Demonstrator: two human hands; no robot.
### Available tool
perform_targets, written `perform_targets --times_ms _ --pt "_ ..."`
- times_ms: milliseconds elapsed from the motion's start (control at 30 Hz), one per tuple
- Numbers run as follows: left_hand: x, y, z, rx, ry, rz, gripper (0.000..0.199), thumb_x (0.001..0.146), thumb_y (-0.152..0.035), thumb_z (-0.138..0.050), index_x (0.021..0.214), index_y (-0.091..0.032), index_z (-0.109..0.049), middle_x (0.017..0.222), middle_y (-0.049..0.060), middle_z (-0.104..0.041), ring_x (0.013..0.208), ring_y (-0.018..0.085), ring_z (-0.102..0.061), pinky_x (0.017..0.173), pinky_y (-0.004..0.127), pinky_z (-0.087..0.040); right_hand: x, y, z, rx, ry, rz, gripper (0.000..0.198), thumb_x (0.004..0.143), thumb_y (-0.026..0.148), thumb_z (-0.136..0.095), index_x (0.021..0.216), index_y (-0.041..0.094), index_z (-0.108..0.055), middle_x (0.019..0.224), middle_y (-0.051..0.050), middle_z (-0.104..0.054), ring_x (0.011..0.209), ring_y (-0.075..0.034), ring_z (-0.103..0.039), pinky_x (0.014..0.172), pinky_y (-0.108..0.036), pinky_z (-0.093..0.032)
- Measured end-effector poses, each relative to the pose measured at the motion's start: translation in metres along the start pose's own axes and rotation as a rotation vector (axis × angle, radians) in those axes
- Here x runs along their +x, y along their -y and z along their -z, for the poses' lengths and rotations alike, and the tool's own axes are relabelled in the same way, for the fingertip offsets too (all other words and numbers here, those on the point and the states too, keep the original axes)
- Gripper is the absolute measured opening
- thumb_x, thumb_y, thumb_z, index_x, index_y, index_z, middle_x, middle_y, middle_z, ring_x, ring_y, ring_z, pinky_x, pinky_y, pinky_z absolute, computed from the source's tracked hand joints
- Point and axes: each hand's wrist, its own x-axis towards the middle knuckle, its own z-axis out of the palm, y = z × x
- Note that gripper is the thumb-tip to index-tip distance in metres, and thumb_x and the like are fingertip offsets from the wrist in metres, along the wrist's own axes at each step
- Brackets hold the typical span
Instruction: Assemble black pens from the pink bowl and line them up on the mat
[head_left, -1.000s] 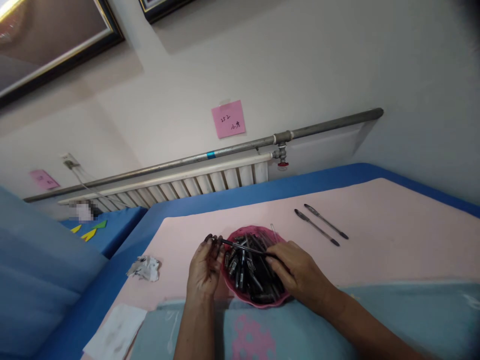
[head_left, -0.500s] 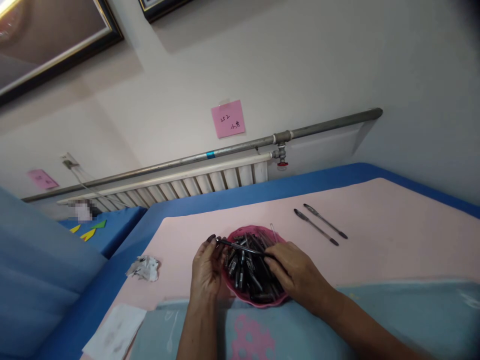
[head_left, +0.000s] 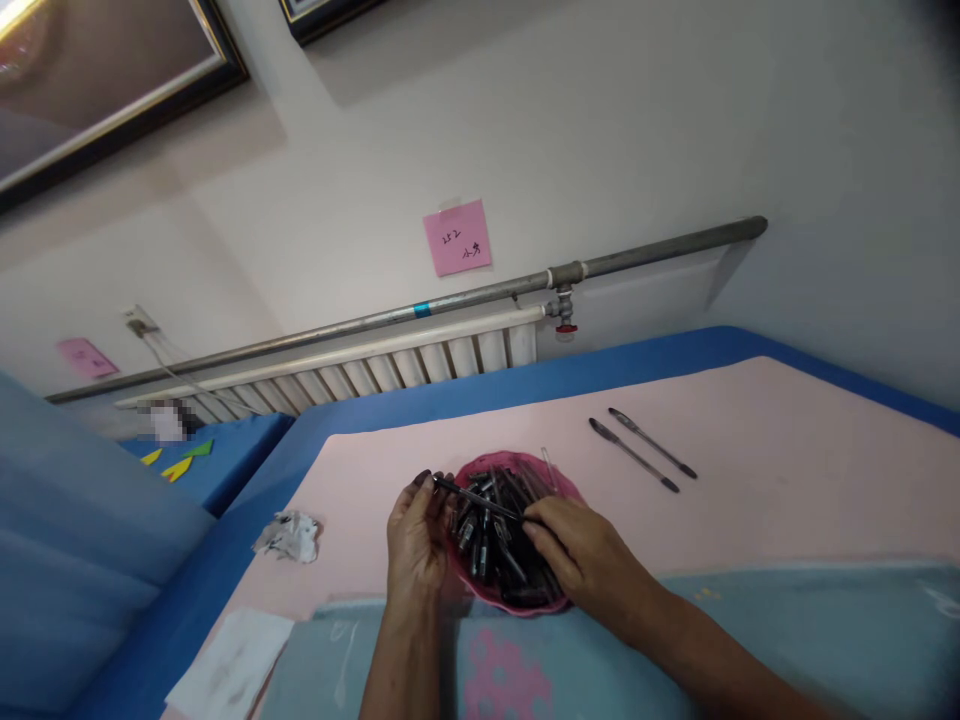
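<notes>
A thin dark pen (head_left: 480, 497) stretches between my two hands over the basket. My left hand (head_left: 414, 535) is closed around its left end, with a small black piece at the fingertips that I cannot make out exactly. My right hand (head_left: 589, 548) pinches the pen's other end, which is hidden by the fingers. Beneath them is a pink basket (head_left: 504, 602) filled with black and clear pen parts. Two pens with dark ends, one nearer (head_left: 634, 455) and one farther (head_left: 652, 442), lie side by side to the right.
Crumpled, stained tissue (head_left: 289, 537) and a smudged white sheet (head_left: 229, 665) lie on the left. A pink sheet (head_left: 757, 450) covers the blue table (head_left: 720, 345); a blue-green cloth (head_left: 817, 620) runs along the near side. Behind are a radiator (head_left: 420, 368) and a pipe (head_left: 667, 248).
My right hand has shifted slightly left and down, and the pen's right end has dropped with it; the pen looks straighter. My left hand has barely moved.
</notes>
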Motion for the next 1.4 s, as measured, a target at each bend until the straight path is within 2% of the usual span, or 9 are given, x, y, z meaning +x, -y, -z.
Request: perform_targets --times_ms 300,433,500,600,733,1000,1100,1233,1400 --pt "-0.001 0.000 -0.001 0.007 0.017 -0.017 0.012 0.078 0.000 -0.056 0.078 -0.012 -0.060 0.073 0.006 -0.069 0.067 0.013 -0.069 0.061 0.020 -0.055 0.004 0.009 0.004 0.191 0.009 -0.288 0.024 0.088 0.027 -0.038 0.067 0.021 -0.048 0.061 0.000 -0.055 0.058 -0.016 -0.053 0.055 -0.029 -0.040" --pt "-0.003 -0.001 -0.003 -0.001 0.005 -0.027 0.012 0.079 -0.001 -0.056 0.077 -0.012 -0.059 0.071 0.006 -0.069 0.065 0.012 -0.068 0.059 0.018 -0.054 0.006 0.013 0.000 0.246 -0.016 -0.376 0.018 0.086 0.026 -0.040 0.075 0.021 -0.053 0.063 0.001 -0.057 0.059 -0.017 -0.055 0.055 -0.030 -0.043" --pt "-0.004 -0.001 -0.004 -0.005 -0.003 -0.031 0.012 0.079 0.000 -0.055 0.077 -0.012 -0.059 0.070 0.006 -0.069 0.061 0.011 -0.067 0.057 0.017 -0.054 0.006 0.015 -0.003 0.267 -0.063 -0.339 0.014 0.084 0.021 -0.041 0.085 0.022 -0.055 0.071 0.000 -0.061 0.066 -0.018 -0.059 0.058 -0.031 -0.047" --pt "-0.005 -0.001 -0.005 -0.007 -0.009 -0.033 0.013 0.078 0.000 -0.055 0.077 -0.012 -0.059 0.069 0.006 -0.069 0.059 0.011 -0.066 0.054 0.017 -0.053 0.004 0.015 -0.005 0.213 -0.085 -0.192 0.019 0.082 0.015 -0.042 0.091 0.023 -0.056 0.084 -0.003 -0.064 0.077 -0.020 -0.061 0.066 -0.035 -0.050" --pt "-0.006 0.001 -0.006 -0.016 0.001 -0.036 0.011 0.076 -0.002 -0.059 0.076 -0.013 -0.059 0.069 0.004 -0.068 0.062 0.011 -0.067 0.058 0.019 -0.054 0.000 0.011 -0.005 0.133 -0.057 -0.061 0.021 0.085 0.014 -0.040 0.092 0.022 -0.057 0.084 -0.005 -0.063 0.078 -0.020 -0.062 0.069 -0.037 -0.051" --pt "-0.006 0.000 -0.005 -0.010 0.000 -0.016 0.013 0.078 0.000 -0.055 0.075 -0.013 -0.058 0.068 0.004 -0.067 0.060 0.010 -0.066 0.058 0.018 -0.053 0.005 0.015 -0.005 0.301 -0.049 -0.230 0.013 0.086 0.019 -0.043 0.091 0.022 -0.054 0.067 0.001 -0.062 0.060 -0.017 -0.060 0.053 -0.030 -0.048" --pt "-0.006 0.000 -0.005 -0.009 0.000 -0.018 0.013 0.078 0.000 -0.055 0.076 -0.013 -0.058 0.068 0.004 -0.067 0.062 0.011 -0.067 0.059 0.018 -0.054 0.005 0.017 -0.004 0.203 -0.046 -0.176 0.015 0.080 0.016 -0.050 0.093 0.022 -0.053 0.074 0.000 -0.063 0.066 -0.018 -0.061 0.057 -0.031 -0.048" --pt "-0.006 0.001 -0.005 -0.006 0.009 -0.023 0.013 0.078 -0.001 -0.056 0.078 -0.013 -0.059 0.069 0.004 -0.068 0.066 0.012 -0.068 0.062 0.019 -0.054 0.003 0.016 -0.004 0.121 -0.050 -0.134 0.012 0.087 0.019 -0.043 0.083 0.022 -0.053 0.071 -0.001 -0.062 0.064 -0.018 -0.061 0.056 -0.032 -0.047" --pt "-0.004 0.002 -0.003 0.000 0.001 -0.029 0.013 0.077 -0.001 -0.056 0.078 -0.014 -0.059 0.070 0.004 -0.068 0.066 0.012 -0.068 0.061 0.019 -0.054 0.001 0.011 -0.005 0.070 -0.026 -0.097 0.017 0.083 0.016 -0.049 0.099 0.022 -0.052 0.088 -0.005 -0.064 0.078 -0.021 -0.062 0.066 -0.036 -0.050"
